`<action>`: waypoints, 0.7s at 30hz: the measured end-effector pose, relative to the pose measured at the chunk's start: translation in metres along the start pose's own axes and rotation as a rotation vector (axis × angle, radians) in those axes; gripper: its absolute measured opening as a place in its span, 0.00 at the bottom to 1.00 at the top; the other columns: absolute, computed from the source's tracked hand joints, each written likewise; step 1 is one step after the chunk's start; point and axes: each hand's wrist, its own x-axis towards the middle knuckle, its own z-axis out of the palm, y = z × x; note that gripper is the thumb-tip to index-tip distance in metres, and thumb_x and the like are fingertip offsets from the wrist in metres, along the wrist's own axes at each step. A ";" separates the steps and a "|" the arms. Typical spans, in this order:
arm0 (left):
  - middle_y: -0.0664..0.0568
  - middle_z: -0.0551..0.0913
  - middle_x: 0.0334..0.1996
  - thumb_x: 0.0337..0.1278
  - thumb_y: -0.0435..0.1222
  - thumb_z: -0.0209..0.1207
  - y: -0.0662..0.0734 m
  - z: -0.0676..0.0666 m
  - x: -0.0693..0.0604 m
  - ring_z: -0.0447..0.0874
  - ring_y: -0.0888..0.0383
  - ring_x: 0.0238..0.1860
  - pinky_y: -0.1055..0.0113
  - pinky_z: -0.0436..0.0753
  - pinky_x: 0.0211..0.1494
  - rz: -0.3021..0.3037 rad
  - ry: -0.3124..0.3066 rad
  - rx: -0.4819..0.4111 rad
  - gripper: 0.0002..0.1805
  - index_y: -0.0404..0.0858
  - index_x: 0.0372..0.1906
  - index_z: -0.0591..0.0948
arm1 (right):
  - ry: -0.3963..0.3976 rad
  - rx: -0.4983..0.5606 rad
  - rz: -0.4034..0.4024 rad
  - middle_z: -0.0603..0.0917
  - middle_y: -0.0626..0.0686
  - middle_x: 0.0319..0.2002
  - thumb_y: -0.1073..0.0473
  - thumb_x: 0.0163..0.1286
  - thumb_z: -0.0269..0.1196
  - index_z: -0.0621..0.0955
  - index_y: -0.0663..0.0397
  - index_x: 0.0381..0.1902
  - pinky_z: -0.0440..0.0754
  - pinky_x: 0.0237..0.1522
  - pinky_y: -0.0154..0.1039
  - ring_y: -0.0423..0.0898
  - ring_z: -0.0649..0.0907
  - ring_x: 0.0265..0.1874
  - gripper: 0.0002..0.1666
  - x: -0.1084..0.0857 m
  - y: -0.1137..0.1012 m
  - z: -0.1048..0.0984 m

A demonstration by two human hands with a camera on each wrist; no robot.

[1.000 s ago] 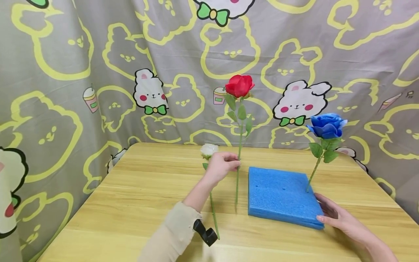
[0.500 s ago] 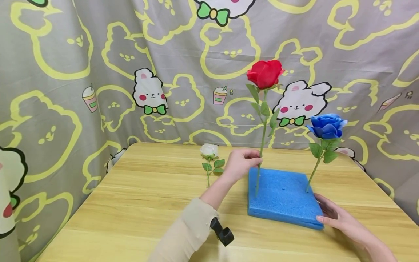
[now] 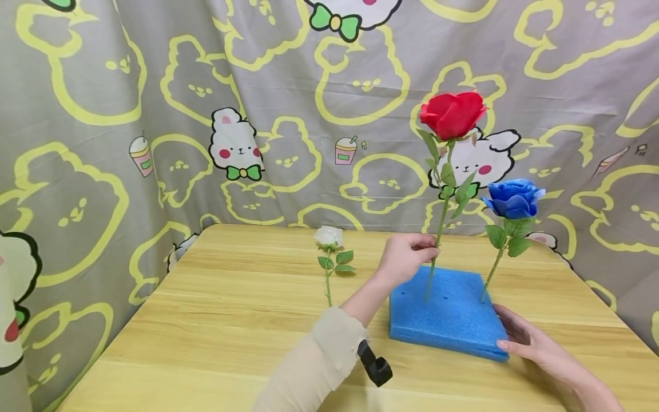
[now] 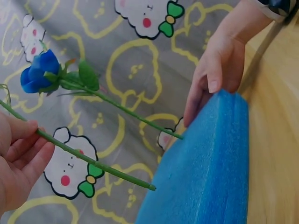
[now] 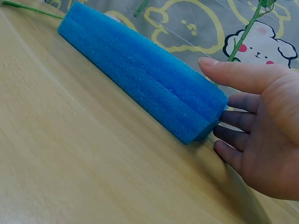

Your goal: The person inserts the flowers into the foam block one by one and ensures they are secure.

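Observation:
The left hand (image 3: 404, 260) pinches the green stem of an artificial red rose (image 3: 453, 116) between thumb and fingers. Its bare stem end hangs over a blue foam block (image 3: 443, 326); in the left wrist view the stem tip looks apart from the foam. An artificial blue rose (image 3: 515, 199) stands tilted in the block near its right edge. The right hand (image 3: 535, 343) rests against the block's near right corner, thumb at the upper edge and fairly straight fingers (image 5: 236, 120) along the side. Small holes show in the foam's top.
An artificial white rose (image 3: 328, 237) lies on the wooden table (image 3: 216, 320) left of the block, its lower stem hidden behind the left forearm. A black strap mount (image 3: 376, 366) hangs at the left wrist. A patterned curtain (image 3: 288, 189) stands behind the table.
The left hand has carried the red rose rightward, from beside the foam block to over its top. The right hand, the block and the blue rose have stayed in place.

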 end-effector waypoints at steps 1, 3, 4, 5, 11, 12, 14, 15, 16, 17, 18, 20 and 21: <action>0.49 0.85 0.32 0.53 0.30 0.62 0.000 0.001 0.001 0.82 0.66 0.29 0.77 0.79 0.34 0.001 0.000 0.002 0.09 0.31 0.40 0.84 | -0.004 0.006 0.004 0.60 0.22 0.55 0.69 0.68 0.52 0.45 0.77 0.68 0.65 0.49 0.18 0.19 0.64 0.53 0.39 0.000 0.000 0.000; 0.50 0.85 0.32 0.53 0.30 0.62 0.001 0.004 0.002 0.81 0.68 0.28 0.77 0.79 0.33 -0.001 0.003 0.004 0.09 0.32 0.40 0.85 | -0.013 0.020 0.011 0.59 0.24 0.56 0.69 0.68 0.52 0.44 0.76 0.68 0.65 0.49 0.18 0.18 0.64 0.53 0.40 0.000 0.000 -0.001; 0.50 0.85 0.31 0.53 0.30 0.63 0.001 0.005 0.002 0.81 0.68 0.28 0.77 0.79 0.33 -0.002 0.005 0.003 0.09 0.32 0.40 0.85 | -0.019 0.027 0.011 0.59 0.24 0.57 0.70 0.68 0.52 0.43 0.76 0.68 0.65 0.49 0.18 0.18 0.64 0.53 0.40 0.000 0.000 -0.001; 0.51 0.85 0.31 0.53 0.30 0.63 0.001 0.006 0.003 0.81 0.69 0.28 0.77 0.79 0.33 -0.002 0.006 0.003 0.08 0.32 0.39 0.85 | -0.031 0.035 0.002 0.59 0.30 0.61 0.70 0.68 0.51 0.43 0.77 0.67 0.64 0.49 0.18 0.18 0.63 0.53 0.40 0.000 0.000 -0.002; 0.48 0.85 0.30 0.53 0.29 0.62 -0.001 0.011 0.007 0.82 0.67 0.27 0.77 0.79 0.32 0.024 0.012 -0.012 0.08 0.30 0.38 0.85 | -0.100 0.085 -0.053 0.54 0.36 0.66 0.73 0.67 0.50 0.38 0.80 0.66 0.62 0.52 0.17 0.19 0.61 0.56 0.41 0.001 0.000 -0.004; 0.48 0.86 0.30 0.53 0.29 0.62 -0.001 0.012 0.007 0.83 0.66 0.28 0.77 0.79 0.32 0.027 0.014 -0.013 0.08 0.30 0.38 0.85 | -0.110 0.095 -0.061 0.54 0.30 0.62 0.73 0.67 0.50 0.38 0.80 0.66 0.62 0.52 0.18 0.19 0.61 0.56 0.41 0.001 0.001 -0.004; 0.47 0.86 0.31 0.53 0.28 0.62 -0.002 0.014 0.009 0.83 0.65 0.28 0.77 0.79 0.32 0.028 0.017 -0.019 0.07 0.30 0.38 0.85 | -0.135 0.111 -0.085 0.54 0.28 0.63 0.74 0.67 0.50 0.37 0.81 0.65 0.61 0.53 0.17 0.19 0.60 0.57 0.42 0.002 0.002 -0.005; 0.47 0.86 0.31 0.53 0.29 0.62 -0.003 0.016 0.009 0.84 0.64 0.28 0.77 0.79 0.32 0.027 0.021 -0.018 0.07 0.31 0.38 0.85 | -0.145 0.116 -0.099 0.54 0.27 0.63 0.74 0.67 0.50 0.36 0.81 0.65 0.61 0.53 0.17 0.19 0.60 0.57 0.42 0.002 0.002 -0.005; 0.47 0.86 0.31 0.53 0.29 0.63 -0.003 0.017 0.010 0.84 0.64 0.28 0.77 0.79 0.32 0.023 0.025 -0.021 0.07 0.31 0.38 0.85 | -0.154 0.119 -0.115 0.54 0.27 0.63 0.74 0.66 0.50 0.36 0.82 0.65 0.61 0.53 0.17 0.19 0.60 0.58 0.42 0.002 0.002 -0.005; 0.48 0.86 0.31 0.52 0.29 0.63 -0.003 0.019 0.010 0.84 0.64 0.28 0.77 0.79 0.32 0.019 0.031 -0.020 0.08 0.31 0.38 0.85 | -0.157 0.121 -0.122 0.56 0.24 0.61 0.75 0.66 0.50 0.35 0.82 0.64 0.60 0.53 0.17 0.19 0.60 0.58 0.42 0.002 0.003 -0.005; 0.48 0.86 0.30 0.52 0.29 0.63 -0.004 0.020 0.011 0.84 0.65 0.28 0.78 0.79 0.32 0.015 0.036 -0.016 0.07 0.32 0.38 0.85 | -0.159 0.121 -0.129 0.56 0.23 0.61 0.75 0.66 0.50 0.35 0.82 0.64 0.60 0.53 0.17 0.19 0.59 0.58 0.42 0.002 0.003 -0.005; 0.49 0.86 0.30 0.52 0.29 0.63 -0.004 0.023 0.011 0.83 0.66 0.28 0.78 0.79 0.32 0.008 0.042 -0.016 0.08 0.32 0.38 0.85 | -0.160 0.122 -0.135 0.56 0.23 0.61 0.76 0.66 0.50 0.35 0.83 0.64 0.60 0.53 0.17 0.19 0.59 0.58 0.42 0.002 0.003 -0.005; 0.49 0.86 0.30 0.52 0.30 0.63 -0.004 0.025 0.012 0.83 0.66 0.28 0.78 0.79 0.32 0.007 0.045 -0.013 0.07 0.33 0.38 0.85 | -0.161 0.121 -0.137 0.56 0.23 0.61 0.76 0.66 0.50 0.35 0.83 0.64 0.60 0.53 0.17 0.19 0.59 0.58 0.42 0.002 0.003 -0.004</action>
